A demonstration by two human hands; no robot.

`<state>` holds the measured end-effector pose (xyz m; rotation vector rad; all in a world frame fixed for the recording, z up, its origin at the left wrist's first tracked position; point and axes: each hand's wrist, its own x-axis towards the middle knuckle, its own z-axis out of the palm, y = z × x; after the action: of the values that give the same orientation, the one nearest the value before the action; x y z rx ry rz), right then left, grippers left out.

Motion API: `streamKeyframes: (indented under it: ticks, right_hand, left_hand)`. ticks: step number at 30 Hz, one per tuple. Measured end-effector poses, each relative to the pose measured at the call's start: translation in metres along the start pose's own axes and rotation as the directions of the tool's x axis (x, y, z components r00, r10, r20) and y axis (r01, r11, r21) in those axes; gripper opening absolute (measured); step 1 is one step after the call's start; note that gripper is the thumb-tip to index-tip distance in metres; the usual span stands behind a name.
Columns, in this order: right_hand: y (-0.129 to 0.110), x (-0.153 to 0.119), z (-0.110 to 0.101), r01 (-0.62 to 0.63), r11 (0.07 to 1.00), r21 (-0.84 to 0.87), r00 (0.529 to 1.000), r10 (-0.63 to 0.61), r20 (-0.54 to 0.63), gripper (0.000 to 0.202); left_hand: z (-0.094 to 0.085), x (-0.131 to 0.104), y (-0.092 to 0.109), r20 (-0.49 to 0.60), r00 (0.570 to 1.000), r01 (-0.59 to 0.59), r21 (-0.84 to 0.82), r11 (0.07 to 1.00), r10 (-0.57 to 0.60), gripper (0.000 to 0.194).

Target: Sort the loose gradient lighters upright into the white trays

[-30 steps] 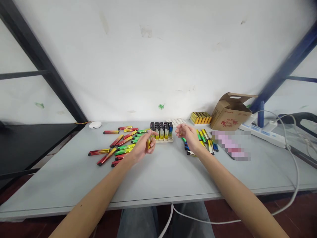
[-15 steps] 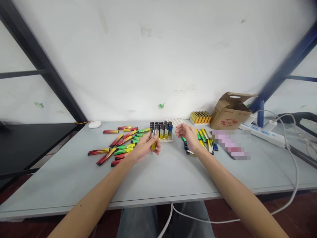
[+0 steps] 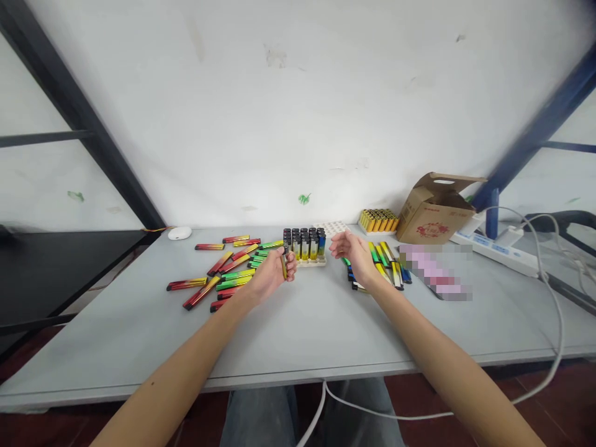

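Note:
My left hand (image 3: pixel 272 273) is closed around a lighter (image 3: pixel 284 264) with a black top and yellowish body, just at the front left of a white holed tray (image 3: pixel 314 263). Upright lighters (image 3: pixel 305 247) with black tops stand in rows in that tray. To the tray's right, my right hand (image 3: pixel 352 253) hovers with fingers apart and curved, holding nothing. Beside and partly behind it lie green, yellow, blue and white lighters (image 3: pixel 382 253). Left of my left hand, red-yellow and green-yellow lighters (image 3: pixel 233 283) lie scattered on the table.
A white perforated tray (image 3: pixel 333 228) lies at the wall, near another tray of yellow cylinders (image 3: pixel 379 220). An open cardboard box (image 3: pixel 433 217), a power strip (image 3: pixel 503 249) and a blurred pink item (image 3: pixel 433 270) are at the right. A white case (image 3: pixel 179 233) sits back left.
My left hand has shifted slightly left, and the lighter in it has turned and now shows a narrower side. My right hand has stayed nearly still.

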<state>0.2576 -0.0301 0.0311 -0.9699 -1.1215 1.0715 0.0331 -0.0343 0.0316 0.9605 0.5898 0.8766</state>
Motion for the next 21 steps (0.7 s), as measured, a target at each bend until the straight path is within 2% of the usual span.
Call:
streamKeyframes:
  ticks: [8, 21]
  right_hand:
    - [0.0023, 0.0007, -0.001, 0.007, 1.0, 0.011, 1.0, -0.007, 0.001, 0.043]
    - [0.0011, 0.0009, 0.0005, -0.001, 1.0, -0.031, 1.0, 0.001, 0.001, 0.047]
  left_hand:
    - [0.0063, -0.0025, 0.0029, -0.125, 0.992, -0.035, 0.0, 0.999, 0.035, 0.021]
    - [0.0082, -0.0011, -0.0019, -0.078, 0.997, -0.023, -0.016, 1.0, 0.021, 0.021]
